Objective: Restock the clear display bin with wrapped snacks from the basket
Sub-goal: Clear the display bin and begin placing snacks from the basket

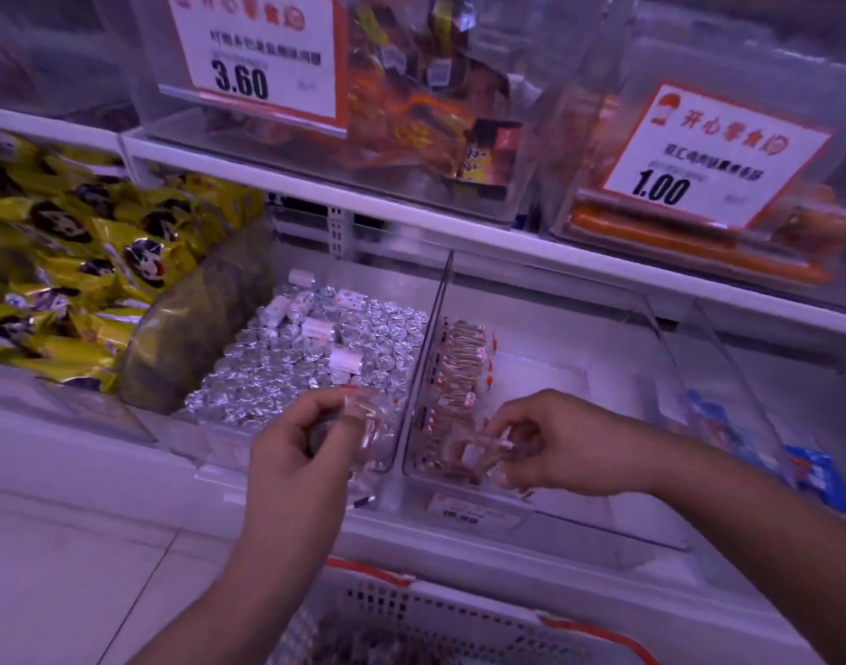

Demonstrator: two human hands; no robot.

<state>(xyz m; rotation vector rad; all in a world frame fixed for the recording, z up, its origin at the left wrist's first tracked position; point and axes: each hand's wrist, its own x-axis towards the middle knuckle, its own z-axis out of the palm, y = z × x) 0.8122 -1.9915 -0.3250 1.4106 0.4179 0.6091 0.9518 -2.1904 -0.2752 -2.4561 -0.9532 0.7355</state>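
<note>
Wrapped snacks (461, 371) stand in a single packed row along the left wall of the clear display bin (670, 376) on the lower shelf, the rest of the bin's floor bare and white. The right hand (545, 443) reaches into the bin's near corner, its fingers (500, 475) pinching a small clear-wrapped snack (473, 453) at the front end of that row. The left hand (301, 453) hovers just outside the bin's front, fingers curled round what appears to be more clear-wrapped pieces (363, 424), though blur makes the count uncertain. The snacks look light, small and sealed in slick crinkly film, likely to slide against each other and to topple if set loosely; a pinch across the body of each piece, rather than on the loose wrapper ends, should place them most surely. The basket (440, 611), white with orange trim, sits below the shelf edge at the bottom of the view, darker packets inside. The neighbouring bin (248, 439) to the left holds silver foil sweets (310, 367); beyond lie yellow packets (75, 261). Above, price cards read 3.60 (241, 81) and 1.00 (660, 187).
</note>
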